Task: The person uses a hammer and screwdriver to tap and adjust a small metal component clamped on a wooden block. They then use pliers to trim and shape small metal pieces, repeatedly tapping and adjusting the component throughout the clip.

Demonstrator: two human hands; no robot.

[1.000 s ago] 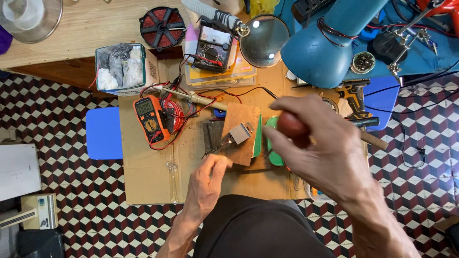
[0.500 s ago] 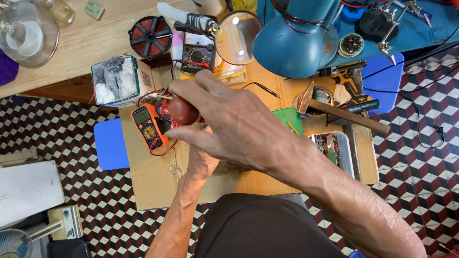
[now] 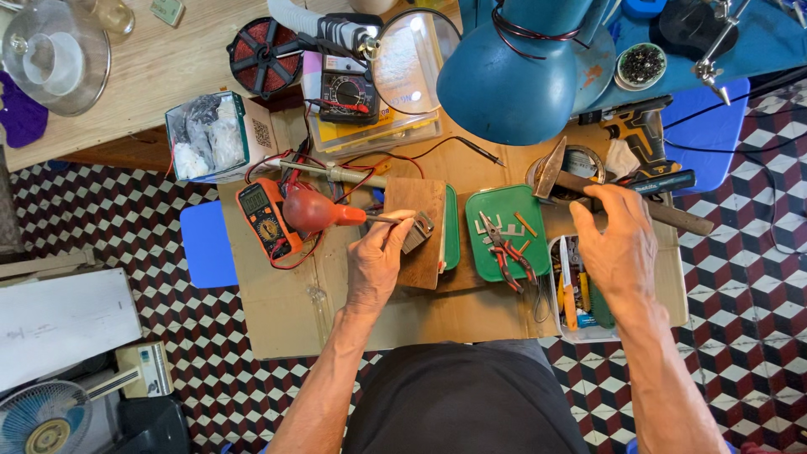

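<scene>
My left hand rests on a wooden board and pinches a small grey metal part at its fingertips. A red rubber bulb blower lies just left of that hand, its thin nozzle pointing at the grey part. My right hand is palm down at the right with its fingers spread. Its fingertips touch the handle of a hammer that lies across the cardboard worktop.
An orange multimeter with red wires lies beside the bulb. A green tray holds red pliers. Below my right hand is a clear box of tools. A blue lamp, magnifier and cordless drill crowd the back.
My right hand carried the red bulb leftward, let it go beside the multimeter, then moved right to the hammer. My left hand stayed on the board.
</scene>
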